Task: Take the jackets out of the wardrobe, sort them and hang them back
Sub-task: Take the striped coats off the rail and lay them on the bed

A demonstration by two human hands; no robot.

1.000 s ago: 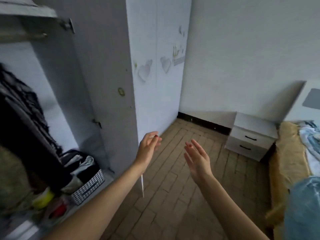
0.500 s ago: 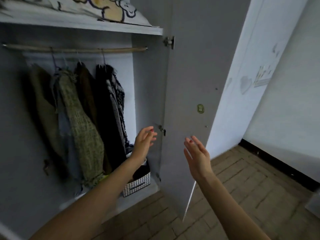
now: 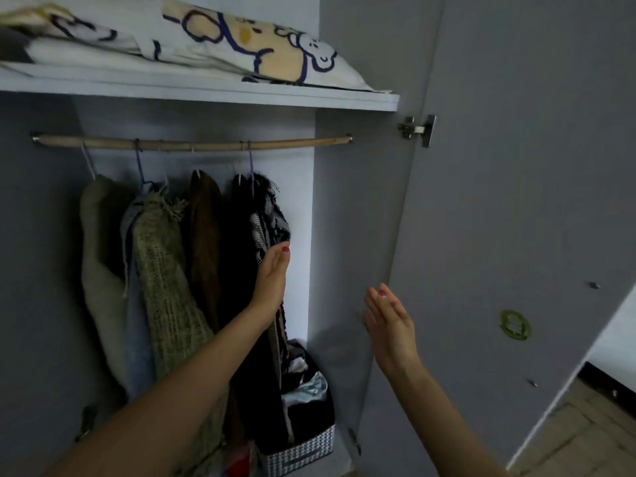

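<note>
Both hands empty, fingers straight: left hand (image 3: 272, 280) overlaps dim jackets (image 3: 192, 270), contact unclear; right hand (image 3: 390, 321) apart.

Open gap between the left hand (image 3: 272, 280) and right hand (image 3: 390, 325), reaching back to the wardrobe's rear wall. Left of the left hand, jackets (image 3: 192, 256) crowd the rail (image 3: 192, 143). Below the gap stands a basket (image 3: 303, 445). Shelf (image 3: 206, 94) overhead; open door (image 3: 516, 201) bounds the right hand's far side.
</note>
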